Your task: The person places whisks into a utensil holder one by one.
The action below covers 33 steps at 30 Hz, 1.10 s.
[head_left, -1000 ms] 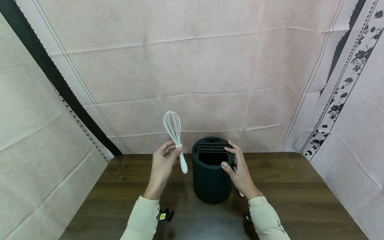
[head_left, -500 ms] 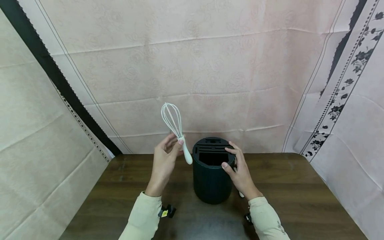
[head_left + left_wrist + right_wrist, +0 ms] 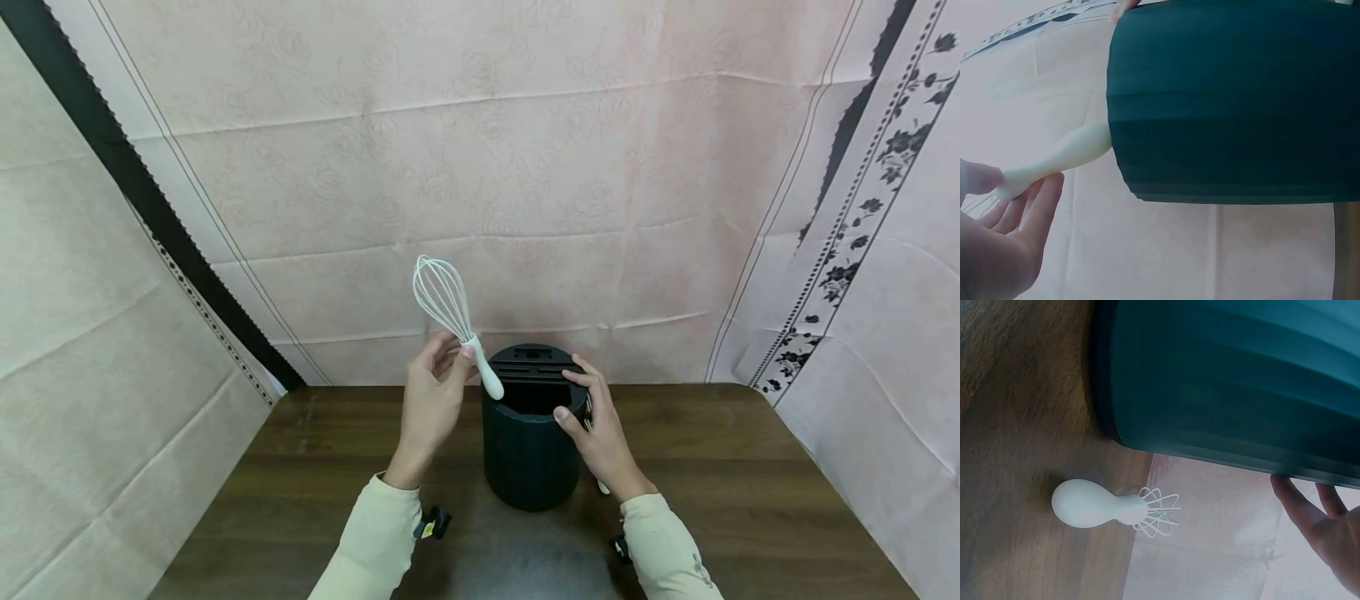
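Observation:
My left hand (image 3: 431,408) pinches a white whisk (image 3: 444,298) between thumb and fingers at the neck, its wire head tilted up and to the left. The whisk's handle (image 3: 1079,150) slants down to the right, its end overlapping the left rim of the dark green utensil holder (image 3: 528,467) in the head view. That holder stands upright, its slotted top having a wide opening at the front. My right hand (image 3: 600,433) rests with spread fingers and thumb at the holder's right rim. A second white whisk (image 3: 1085,503) lies on the table beside the holder, mostly hidden behind the right hand in the head view.
The brown wooden table (image 3: 735,483) spreads out around the holder. Pale patterned cloth (image 3: 495,167) hangs close behind the table's far edge, with more cloth at both sides.
My left hand has moved right and slightly up with the whisk, which now tilts more, its handle end reaching the holder's rim. The right hand and the holder have stayed put.

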Motion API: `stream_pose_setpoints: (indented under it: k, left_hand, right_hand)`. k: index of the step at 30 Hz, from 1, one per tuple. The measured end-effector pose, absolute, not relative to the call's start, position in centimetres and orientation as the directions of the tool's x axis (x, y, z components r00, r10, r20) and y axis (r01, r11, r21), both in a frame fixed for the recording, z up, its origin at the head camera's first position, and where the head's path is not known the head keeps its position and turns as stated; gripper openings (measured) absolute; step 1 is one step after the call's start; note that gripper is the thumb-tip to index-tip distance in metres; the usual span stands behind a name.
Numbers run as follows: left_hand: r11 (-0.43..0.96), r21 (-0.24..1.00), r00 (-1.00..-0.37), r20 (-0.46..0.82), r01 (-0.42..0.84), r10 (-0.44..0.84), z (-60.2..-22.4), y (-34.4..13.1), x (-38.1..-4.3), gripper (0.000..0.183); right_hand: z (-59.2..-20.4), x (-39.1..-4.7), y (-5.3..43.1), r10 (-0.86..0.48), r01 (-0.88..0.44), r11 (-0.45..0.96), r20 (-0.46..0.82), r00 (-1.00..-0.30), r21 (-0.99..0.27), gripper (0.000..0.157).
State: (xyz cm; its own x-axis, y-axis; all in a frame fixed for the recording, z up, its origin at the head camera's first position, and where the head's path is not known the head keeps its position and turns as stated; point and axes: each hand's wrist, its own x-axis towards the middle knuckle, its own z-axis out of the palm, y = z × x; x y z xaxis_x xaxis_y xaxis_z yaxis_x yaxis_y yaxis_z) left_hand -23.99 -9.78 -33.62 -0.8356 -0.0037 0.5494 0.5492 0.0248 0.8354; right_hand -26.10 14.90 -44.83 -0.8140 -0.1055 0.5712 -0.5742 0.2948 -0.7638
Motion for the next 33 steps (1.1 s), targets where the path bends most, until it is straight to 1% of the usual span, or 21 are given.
stream_pose_setpoints:
  k: [7, 15, 19, 25, 29, 33]
  left_hand:
    - [0.069, 0.845, -0.848, 0.53, 0.53, 0.02, -33.8, -9.2, -24.5, 0.029]
    - [0.109, 0.859, -0.866, 0.495, 0.5, 0.065, -34.4, -9.2, -24.9, 0.031]
    - [0.179, 0.856, -0.874, 0.48, 0.485, 0.073, -34.9, -9.3, -24.9, 0.033]
    - [0.315, 0.792, -0.851, 0.498, 0.524, 0.165, -35.4, -9.0, -25.1, 0.033]
    - [0.362, 0.769, -0.849, 0.492, 0.528, 0.194, -35.4, -8.8, -25.2, 0.032]
    - [0.393, 0.758, -0.853, 0.48, 0.521, 0.205, -35.5, -8.5, -25.4, 0.039]
  right_hand:
    - [-45.1, -26.2, 14.8, -0.109, -0.571, 0.301, 0.568, -0.816, -0.764, 0.052]
    - [-45.0, -26.2, 14.8, -0.111, -0.572, 0.29, 0.567, -0.816, -0.767, 0.052]
    - [-44.9, -26.2, 14.7, -0.114, -0.572, 0.286, 0.566, -0.817, -0.769, 0.053]
    - [-44.9, -26.3, 14.8, -0.1, -0.576, 0.286, 0.574, -0.813, -0.766, 0.052]
    - [-44.9, -26.3, 14.9, -0.104, -0.578, 0.296, 0.576, -0.811, -0.76, 0.053]
    - [-45.0, -26.4, 14.9, -0.106, -0.579, 0.31, 0.578, -0.809, -0.754, 0.052]
